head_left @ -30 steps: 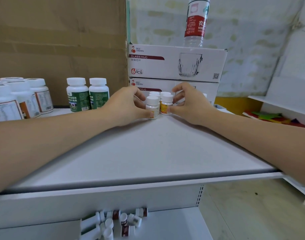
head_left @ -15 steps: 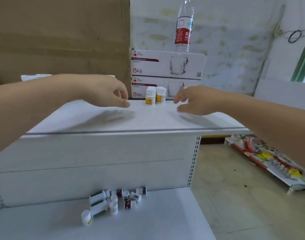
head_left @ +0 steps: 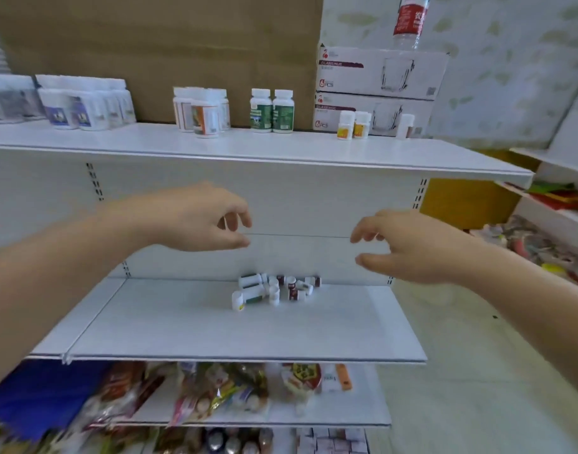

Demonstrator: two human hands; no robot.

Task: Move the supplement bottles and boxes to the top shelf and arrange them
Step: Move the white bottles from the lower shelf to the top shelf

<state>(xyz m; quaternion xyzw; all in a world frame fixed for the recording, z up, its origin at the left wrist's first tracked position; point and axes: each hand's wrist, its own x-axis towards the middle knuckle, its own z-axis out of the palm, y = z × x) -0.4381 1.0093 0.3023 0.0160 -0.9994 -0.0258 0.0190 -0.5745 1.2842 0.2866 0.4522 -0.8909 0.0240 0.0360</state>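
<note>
Several small white supplement bottles [head_left: 274,290] lie tumbled at the back of the middle shelf [head_left: 235,332]. On the top shelf [head_left: 248,149] stand two small yellow-labelled bottles [head_left: 353,125], two green-labelled bottles [head_left: 272,110], an orange-labelled group [head_left: 200,113] and purple-labelled ones [head_left: 84,108] at the left. My left hand [head_left: 199,217] and my right hand [head_left: 409,245] hover empty, fingers apart, in front of the back panel above the tumbled bottles.
Two glass-mug boxes [head_left: 379,90] with a water bottle [head_left: 410,19] on top stand at the top shelf's right end. A big cardboard sheet [head_left: 163,44] backs the shelf. Snack packets [head_left: 215,391] fill the lower shelf. Another rack [head_left: 556,204] stands at right.
Both hands let go of the small yellow-labelled bottles on the top shelf and dropped to the level between the shelves. The view pulled back and tilted down.
</note>
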